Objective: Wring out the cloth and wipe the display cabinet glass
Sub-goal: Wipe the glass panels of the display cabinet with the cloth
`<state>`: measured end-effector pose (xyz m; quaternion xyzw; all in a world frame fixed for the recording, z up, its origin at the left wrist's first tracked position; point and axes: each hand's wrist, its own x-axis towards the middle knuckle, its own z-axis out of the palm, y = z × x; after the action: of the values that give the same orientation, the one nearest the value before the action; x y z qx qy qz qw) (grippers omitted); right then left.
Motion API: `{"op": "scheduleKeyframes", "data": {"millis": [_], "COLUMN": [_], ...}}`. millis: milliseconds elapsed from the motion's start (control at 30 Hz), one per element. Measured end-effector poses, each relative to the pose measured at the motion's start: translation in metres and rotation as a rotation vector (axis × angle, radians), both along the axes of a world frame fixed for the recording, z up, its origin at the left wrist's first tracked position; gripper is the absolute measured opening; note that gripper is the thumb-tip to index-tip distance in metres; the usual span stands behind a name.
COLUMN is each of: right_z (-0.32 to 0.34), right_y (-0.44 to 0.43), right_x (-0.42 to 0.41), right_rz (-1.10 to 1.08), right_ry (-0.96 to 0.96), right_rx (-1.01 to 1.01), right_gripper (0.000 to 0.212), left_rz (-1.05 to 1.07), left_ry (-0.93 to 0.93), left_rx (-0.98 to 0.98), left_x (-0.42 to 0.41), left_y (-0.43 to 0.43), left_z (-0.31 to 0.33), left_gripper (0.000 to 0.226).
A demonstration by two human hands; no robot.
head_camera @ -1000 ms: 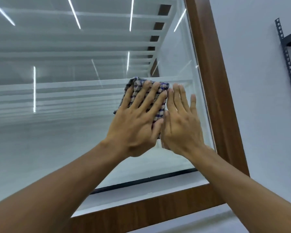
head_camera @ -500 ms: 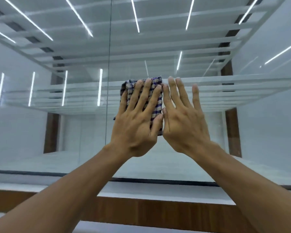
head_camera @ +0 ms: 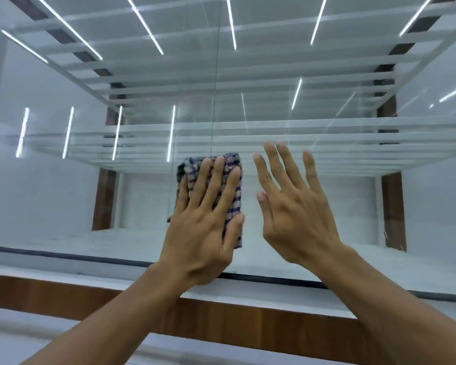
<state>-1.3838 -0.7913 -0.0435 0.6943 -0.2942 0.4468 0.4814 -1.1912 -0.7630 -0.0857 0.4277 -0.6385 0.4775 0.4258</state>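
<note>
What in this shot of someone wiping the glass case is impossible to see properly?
All in the head view:
- Most of the checked cloth: covered by the left hand.
- Whether the right hand touches the glass: unclear.
- Streaks on the glass: lost among light reflections.
- Both elbows: cut off by the bottom edge.

Left hand (head_camera: 203, 227) flat, fingers spread, pressing a folded blue-and-beige checked cloth (head_camera: 231, 196) against the clear glass front of the display cabinet (head_camera: 63, 196). Right hand (head_camera: 298, 214) open just beside, apart from the cloth. Brown wooden frame strip (head_camera: 50, 296) below the glass.
</note>
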Motion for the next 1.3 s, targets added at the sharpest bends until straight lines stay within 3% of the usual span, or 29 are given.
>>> {"op": "scheduleKeyframes", "data": {"millis": [67, 233, 367, 567, 700, 800, 1000, 1133, 1200, 1300], "right_z": [-0.01, -0.008, 0.0, 0.005, -0.001, -0.019, -0.084, -0.104, -0.109, -0.121], "right_y": [-0.002, -0.005, -0.006, -0.006, -0.003, 0.002, 0.006, 0.009, 0.009, 0.01], "right_x": [-0.024, -0.078, -0.137, -0.23, -0.292, -0.334, -0.355, -0.347, -0.345, -0.339], "right_rz": [-0.005, -0.018, -0.066, -0.142, -0.299, -0.428, -0.201, -0.096, -0.088, -0.086], "right_ry": [-0.006, -0.167, -0.311, -0.35, -0.42, -0.469, -0.542, -0.673, -0.705, -0.759], "right_rx": [-0.014, -0.005, 0.015, 0.052, 0.063, 0.051, 0.092, 0.11, 0.11, 0.11], "right_gripper": [0.06, 0.061, 0.06, 0.061, 0.064, 0.064, 0.07, 0.073, 0.073, 0.073], "left_rz": [0.0, -0.049, -0.065, -0.093, -0.077, -0.066, -0.064, -0.075, -0.067, -0.034], "left_ry": [-0.086, 0.045, -0.211, -0.177, -0.404, -0.457, -0.453, -0.813, -0.907, -0.788], "left_rx": [-0.013, -0.018, 0.007, 0.044, 0.053, 0.049, 0.046, 0.057, 0.04, 0.021], "left_x": [-0.018, -0.101, -0.163, -0.251, -0.313, -0.346, -0.403, -0.374, -0.352, -0.352], "left_y": [-0.003, -0.015, -0.02, -0.023, -0.027, -0.027, -0.027, -0.03, -0.028, -0.026], "left_z": [0.005, 0.043, 0.036, 0.088, 0.071, 0.08, 0.081, 0.035, 0.037, 0.054], "left_gripper": [0.07, 0.071, 0.069, 0.07, 0.069, 0.069, 0.07, 0.067, 0.065, 0.065]}}
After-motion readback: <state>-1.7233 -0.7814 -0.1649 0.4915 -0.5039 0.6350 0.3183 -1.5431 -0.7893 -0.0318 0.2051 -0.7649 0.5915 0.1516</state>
